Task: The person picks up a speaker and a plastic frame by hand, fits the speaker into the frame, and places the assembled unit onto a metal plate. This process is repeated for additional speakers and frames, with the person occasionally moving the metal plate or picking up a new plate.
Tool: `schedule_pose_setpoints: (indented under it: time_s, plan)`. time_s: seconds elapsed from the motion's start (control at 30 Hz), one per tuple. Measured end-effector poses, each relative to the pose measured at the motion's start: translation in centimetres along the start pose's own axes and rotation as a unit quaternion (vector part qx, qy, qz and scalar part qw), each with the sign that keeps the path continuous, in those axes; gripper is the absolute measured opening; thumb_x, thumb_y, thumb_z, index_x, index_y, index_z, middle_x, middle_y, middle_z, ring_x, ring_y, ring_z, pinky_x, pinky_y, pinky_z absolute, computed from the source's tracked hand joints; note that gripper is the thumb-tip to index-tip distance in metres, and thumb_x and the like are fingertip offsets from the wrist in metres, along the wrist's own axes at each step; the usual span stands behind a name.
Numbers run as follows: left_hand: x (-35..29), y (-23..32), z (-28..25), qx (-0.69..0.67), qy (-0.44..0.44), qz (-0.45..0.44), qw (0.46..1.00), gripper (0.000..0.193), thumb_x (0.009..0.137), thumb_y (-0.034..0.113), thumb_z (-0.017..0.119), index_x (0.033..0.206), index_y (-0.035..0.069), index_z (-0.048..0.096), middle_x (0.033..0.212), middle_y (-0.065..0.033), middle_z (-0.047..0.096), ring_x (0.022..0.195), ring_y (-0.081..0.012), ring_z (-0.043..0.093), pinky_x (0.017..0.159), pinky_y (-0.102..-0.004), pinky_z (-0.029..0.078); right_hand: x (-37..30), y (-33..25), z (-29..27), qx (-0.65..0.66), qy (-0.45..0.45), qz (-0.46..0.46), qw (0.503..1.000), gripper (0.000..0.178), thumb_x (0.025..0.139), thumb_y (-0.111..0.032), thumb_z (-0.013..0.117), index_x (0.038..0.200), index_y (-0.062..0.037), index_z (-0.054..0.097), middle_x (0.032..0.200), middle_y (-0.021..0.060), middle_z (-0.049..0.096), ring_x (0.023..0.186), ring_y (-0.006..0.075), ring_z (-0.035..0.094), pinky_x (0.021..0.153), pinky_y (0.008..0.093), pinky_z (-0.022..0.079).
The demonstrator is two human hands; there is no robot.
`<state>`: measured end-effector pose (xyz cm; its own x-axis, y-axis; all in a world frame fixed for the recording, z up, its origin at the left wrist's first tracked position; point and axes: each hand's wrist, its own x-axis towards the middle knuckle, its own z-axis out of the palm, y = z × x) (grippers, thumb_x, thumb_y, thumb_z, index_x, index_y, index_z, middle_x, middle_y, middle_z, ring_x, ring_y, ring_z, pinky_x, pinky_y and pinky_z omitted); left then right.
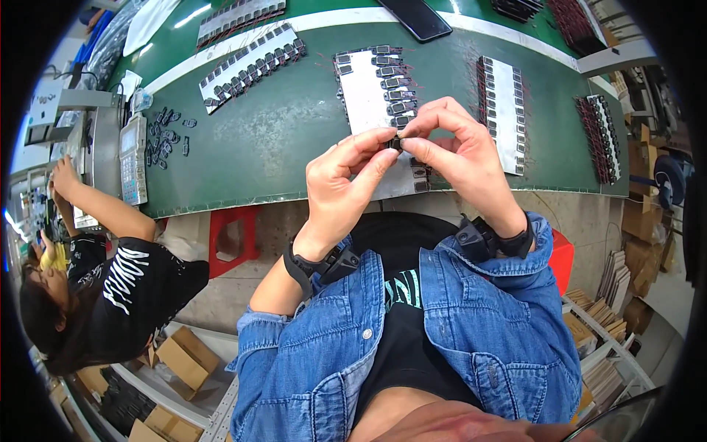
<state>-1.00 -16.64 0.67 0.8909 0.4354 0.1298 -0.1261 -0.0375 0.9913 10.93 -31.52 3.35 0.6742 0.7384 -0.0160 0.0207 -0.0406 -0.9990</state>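
Both my hands meet over the near part of a white board lined with small black speaker-like parts on thin dark red wires. Between my fingertips is one small black part. My left hand pinches it from the left with thumb and forefinger. From the right, my right hand pinches at the same part, its thumb and forefinger close together. Fingers cover much of the part, so its details are hidden. The board's near end shows below my hands, with more black parts along its right edge.
Other boards of black parts lie left and right on the green table. Loose black parts sit beside a keypad device. A phone lies at the back. A co-worker works at left, near a red stool.
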Motion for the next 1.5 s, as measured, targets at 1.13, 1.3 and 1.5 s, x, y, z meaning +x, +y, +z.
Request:
schedule_pose_setpoints:
  time_s: [1.13,1.3,1.5]
  plan:
    - [0.2,0.9,-0.9,0.020,-0.002,0.052,0.998,0.027,0.085,-0.003,0.073,0.112,0.002,0.072,0.099,-0.0101,0.073,0.084,-0.0132,0.071,0.071,-0.0245,0.058,-0.5,-1.2,1.1,0.009,0.013,0.000,1.000,0.015,0.093,-0.004,0.066,0.107,0.0014,0.064,0.098,0.0022,0.063,0.085,0.0069,0.060,0.074,0.0224,0.052]
    - [0.3,0.8,-0.8,0.062,0.000,0.085,0.994,0.029,0.083,-0.003,0.075,0.111,0.003,0.072,0.097,-0.0105,0.074,0.083,-0.0136,0.071,0.068,-0.0244,0.058,0.1,-1.9,0.3,0.080,-0.022,0.113,0.990,0.015,0.094,-0.008,0.066,0.106,0.0006,0.064,0.100,0.0014,0.062,0.081,0.0062,0.058,0.072,0.0216,0.050]
    - [0.1,0.5,-0.9,0.070,-0.004,0.098,0.993,0.027,0.083,-0.002,0.076,0.110,0.003,0.073,0.097,-0.0101,0.074,0.081,-0.0135,0.071,0.067,-0.0244,0.057,0.3,-1.3,-0.1,0.124,-0.079,0.129,0.981,0.021,0.096,-0.010,0.065,0.114,-0.0010,0.060,0.100,0.0012,0.062,0.082,0.0068,0.059,0.073,0.0220,0.051]
